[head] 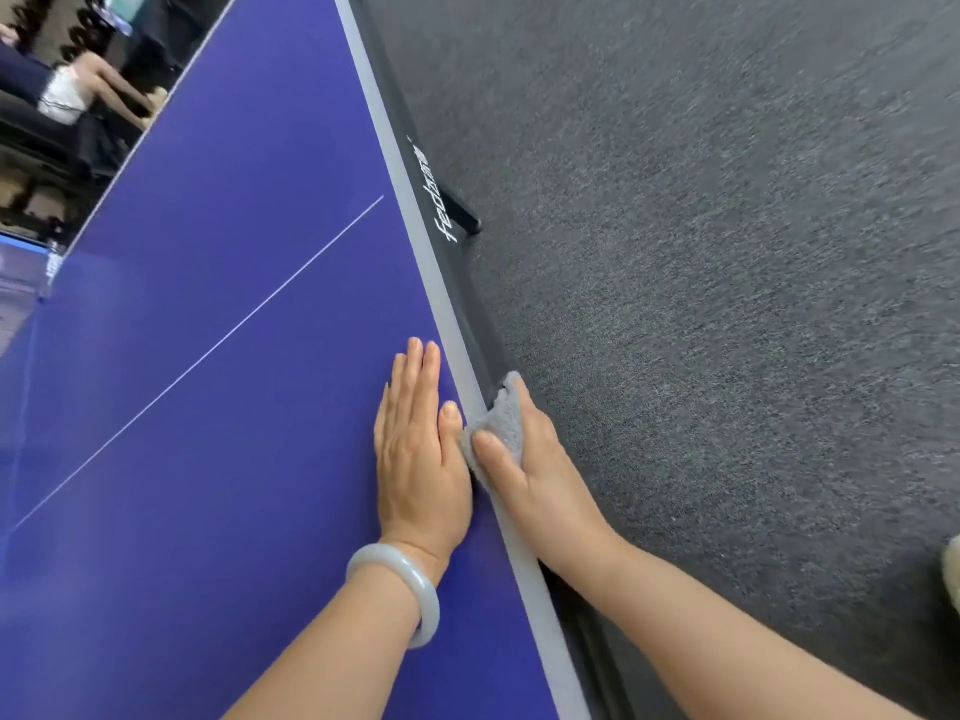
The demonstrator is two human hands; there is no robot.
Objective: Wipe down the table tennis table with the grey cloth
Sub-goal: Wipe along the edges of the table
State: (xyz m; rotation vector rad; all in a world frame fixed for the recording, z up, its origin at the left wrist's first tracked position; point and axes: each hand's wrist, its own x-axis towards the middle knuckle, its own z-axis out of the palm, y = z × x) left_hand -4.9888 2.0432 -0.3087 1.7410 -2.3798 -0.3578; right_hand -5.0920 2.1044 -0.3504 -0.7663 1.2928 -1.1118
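The table tennis table (208,314) has a blue top with a thin white centre line and a grey border strip along its right edge. My left hand (421,449) lies flat on the blue top beside that edge, fingers straight, with a pale bangle on the wrist. My right hand (530,459) grips the grey cloth (501,420), thumb on top and fingers wrapped over the table's edge, so the cloth is pressed against the border strip and the dark side rail. Part of the cloth is hidden under the hand.
Dark grey carpet (727,304) covers the floor to the right of the table. A black table leg (462,215) stands under the side rail, which carries white lettering. A seated person (78,90) and dark furniture are beyond the far left corner.
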